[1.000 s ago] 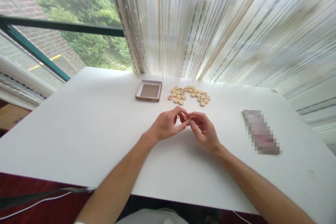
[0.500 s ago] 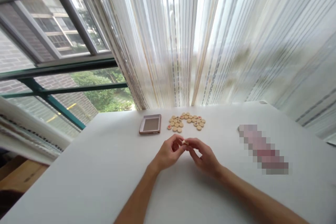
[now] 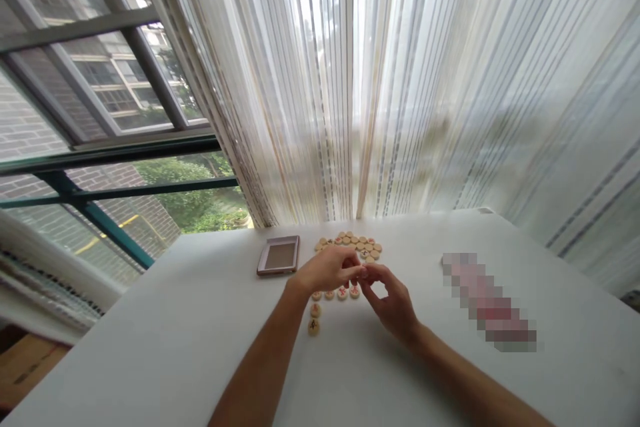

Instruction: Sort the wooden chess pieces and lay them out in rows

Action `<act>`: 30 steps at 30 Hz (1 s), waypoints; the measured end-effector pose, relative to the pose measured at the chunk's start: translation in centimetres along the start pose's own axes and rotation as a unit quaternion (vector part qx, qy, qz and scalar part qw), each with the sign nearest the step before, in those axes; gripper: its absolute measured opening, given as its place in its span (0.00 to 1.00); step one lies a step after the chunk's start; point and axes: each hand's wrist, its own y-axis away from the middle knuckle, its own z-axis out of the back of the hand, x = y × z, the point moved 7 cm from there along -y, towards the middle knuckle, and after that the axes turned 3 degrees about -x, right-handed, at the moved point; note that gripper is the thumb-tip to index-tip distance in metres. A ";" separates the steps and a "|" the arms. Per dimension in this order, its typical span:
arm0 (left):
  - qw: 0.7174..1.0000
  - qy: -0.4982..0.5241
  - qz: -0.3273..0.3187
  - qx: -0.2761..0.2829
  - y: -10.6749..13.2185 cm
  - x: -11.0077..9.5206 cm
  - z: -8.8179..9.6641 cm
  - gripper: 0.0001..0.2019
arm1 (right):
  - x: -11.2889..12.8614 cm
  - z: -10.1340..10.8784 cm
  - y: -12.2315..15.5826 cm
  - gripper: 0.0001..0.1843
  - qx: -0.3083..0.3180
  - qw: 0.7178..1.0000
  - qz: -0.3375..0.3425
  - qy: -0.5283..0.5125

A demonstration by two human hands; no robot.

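My left hand [image 3: 330, 269] reaches in palm down, with its thumb and fingers closed at the tips. Against those tips my right hand [image 3: 393, 297] pinches with thumb and forefinger. A small pale xiangqi piece [image 3: 364, 272] seems to be between them, mostly covered by the fingers. Just under my hands lies a short row of round wooden pieces [image 3: 342, 293] with red characters. Below its left end sit a red-marked piece [image 3: 315, 310] and a black-marked piece [image 3: 313, 327]. Behind my hands is a loose group of pieces [image 3: 354, 239], several of them blank side up, partly hidden by my left hand.
An open shallow box [image 3: 279, 255] stands to the left of the loose pieces. On the right of the white table [image 3: 200, 347] lies a pixelated pinkish item [image 3: 490, 303]. Sheer striped curtains [image 3: 350, 113] hang along the back, beside an open window [image 3: 115, 80] at left.
My left hand has turned palm down and lifted slightly, so the row and the two pieces below it now show. The fingertips of both hands stay together. The view has tilted up slightly.
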 end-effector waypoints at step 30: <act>0.987 -0.094 0.017 0.131 4.2 1.9 0.0 0.15 | 1.5 -2.5 1.0 0.10 0.118 0.985 -0.071 -0.101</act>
